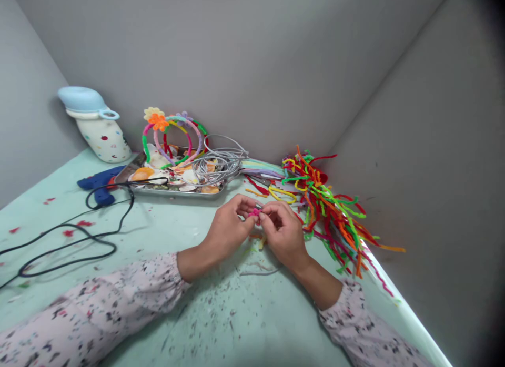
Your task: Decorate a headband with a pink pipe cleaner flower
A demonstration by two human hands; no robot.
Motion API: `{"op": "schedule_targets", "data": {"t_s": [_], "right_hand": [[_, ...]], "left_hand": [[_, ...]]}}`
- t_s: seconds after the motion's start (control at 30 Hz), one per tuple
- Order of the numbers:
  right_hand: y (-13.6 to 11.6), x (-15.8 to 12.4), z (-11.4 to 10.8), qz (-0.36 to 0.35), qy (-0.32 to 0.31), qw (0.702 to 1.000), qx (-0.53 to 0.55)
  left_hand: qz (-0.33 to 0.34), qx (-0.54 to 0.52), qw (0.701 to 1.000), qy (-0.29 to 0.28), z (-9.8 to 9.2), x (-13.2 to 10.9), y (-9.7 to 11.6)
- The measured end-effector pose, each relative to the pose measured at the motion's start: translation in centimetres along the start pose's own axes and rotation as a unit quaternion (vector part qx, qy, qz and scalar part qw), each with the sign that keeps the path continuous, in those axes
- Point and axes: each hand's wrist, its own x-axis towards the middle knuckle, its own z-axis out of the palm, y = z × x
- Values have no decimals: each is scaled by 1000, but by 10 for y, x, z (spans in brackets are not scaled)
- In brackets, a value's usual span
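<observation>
Pinching a small pink piece (255, 213) above the table (169, 222), my left hand (231, 225) and right hand (284, 231) had their fingertips nearly closed on it; I judged this fine shaping, the next move calling for steady two-handed control.

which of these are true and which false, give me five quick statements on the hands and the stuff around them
1. The left hand and right hand both pinch a pink piece. True.
2. The bottle stands right of the metal tray. False: it stands to the left.
3. A grey coil lies partly over the tray. True.
4. The right hand grips the scissors. False: they lie beyond the hands.
5. The bottle's lid is light blue. True.
</observation>
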Motion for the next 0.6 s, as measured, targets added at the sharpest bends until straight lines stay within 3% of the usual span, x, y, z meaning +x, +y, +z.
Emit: {"op": "schedule_targets", "data": {"t_s": [0.23,0.6], "right_hand": [[8,-3,2,82,-8,994,73],[6,-1,4,140,-42,980,136]], "left_hand": [[-41,-48,998,0,-1,6,0],[3,8,1000,-21,1,-1,3]]}}
